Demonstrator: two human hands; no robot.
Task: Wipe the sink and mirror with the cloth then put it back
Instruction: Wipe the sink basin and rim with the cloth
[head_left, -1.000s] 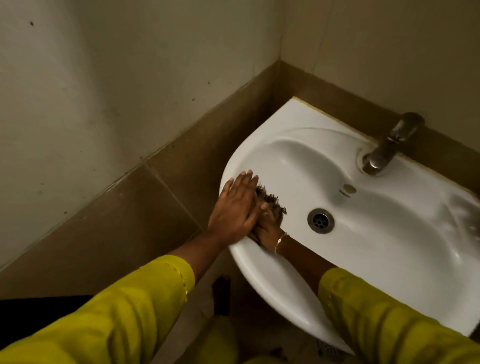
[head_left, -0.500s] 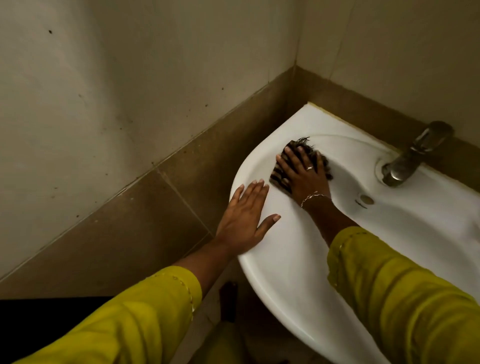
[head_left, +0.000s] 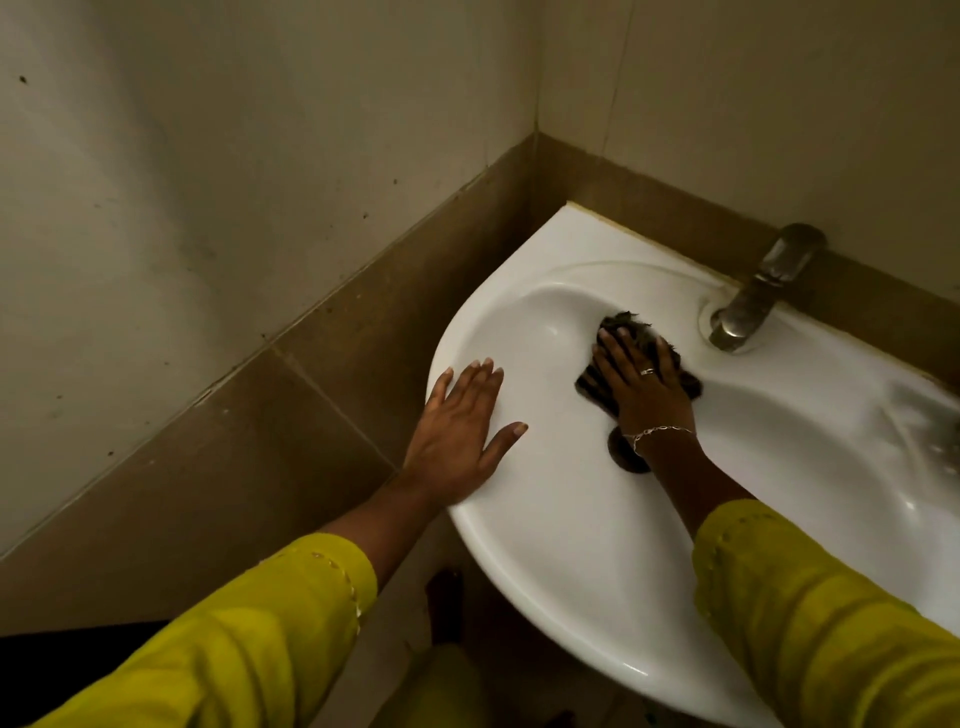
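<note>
Right hand (head_left: 641, 384) flat, fingers spread, pressing the dark cloth (head_left: 626, 327) onto the back slope of the sink (head_left: 545, 545) bowl, near the tap (head_left: 753, 301). Left hand (head_left: 457, 431) lies released, palm down, on the left rim. Sink wiping looks midway. The mirror is out of view, and it and the put-back are not yet done.

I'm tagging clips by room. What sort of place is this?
Likely a bathroom or washroom: a white ceramic sink with a metal tap, set in a corner against brown wall tiles.
</note>
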